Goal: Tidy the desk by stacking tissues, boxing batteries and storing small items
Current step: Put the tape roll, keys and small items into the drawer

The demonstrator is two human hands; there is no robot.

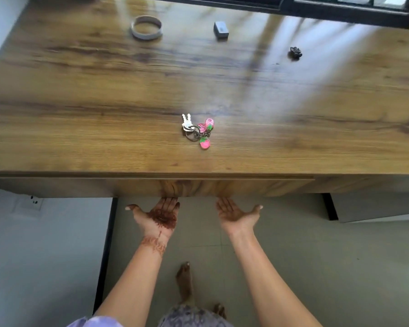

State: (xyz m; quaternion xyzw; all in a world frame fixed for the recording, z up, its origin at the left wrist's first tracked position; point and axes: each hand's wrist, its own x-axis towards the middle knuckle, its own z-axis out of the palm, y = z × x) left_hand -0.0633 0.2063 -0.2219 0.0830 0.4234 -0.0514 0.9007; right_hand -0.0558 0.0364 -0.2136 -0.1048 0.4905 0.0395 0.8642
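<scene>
Bare foot (184,282) on tile, nearest lens. Left hand (159,214) and right hand (234,214) palm-up, thumbs splayed, fingers tucked under lower edge of drawer front (128,187) (tips hidden, so hooked or flat: cannot tell). Key bunch (196,131) with pink charms lies on desk (80,90) near front edge; tape ring (147,27), grey box (221,30), dark clip (295,53) far back. Risk: uneven pull may jam drawer; sharp jerk may shake keys off.
</scene>
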